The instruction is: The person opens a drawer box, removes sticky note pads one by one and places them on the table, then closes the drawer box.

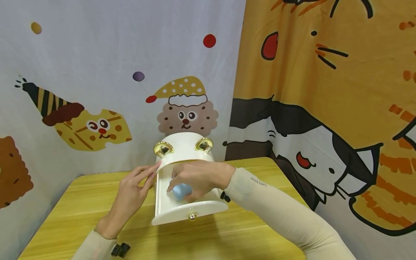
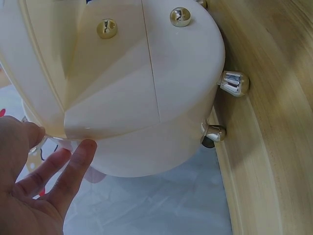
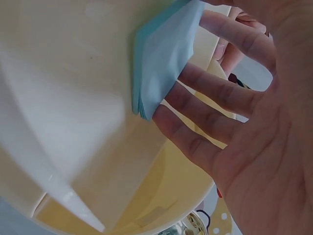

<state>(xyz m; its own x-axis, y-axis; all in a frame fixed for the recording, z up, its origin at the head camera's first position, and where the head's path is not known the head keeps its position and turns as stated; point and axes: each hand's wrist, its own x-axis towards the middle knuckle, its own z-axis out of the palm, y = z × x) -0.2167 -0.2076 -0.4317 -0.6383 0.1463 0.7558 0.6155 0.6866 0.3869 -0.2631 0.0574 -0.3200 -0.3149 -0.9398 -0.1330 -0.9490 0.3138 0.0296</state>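
Left hand [image 1: 132,188] straight-fingered against white box [image 1: 184,144], right hand [image 1: 196,177] pinching blue stack [image 1: 181,191] over its open drawer [image 1: 173,213].

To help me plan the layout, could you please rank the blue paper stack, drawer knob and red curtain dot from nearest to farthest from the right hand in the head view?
1. Blue paper stack: held in the right hand.
2. Drawer knob: on the drawer front.
3. Red dot: high on the curtain behind.
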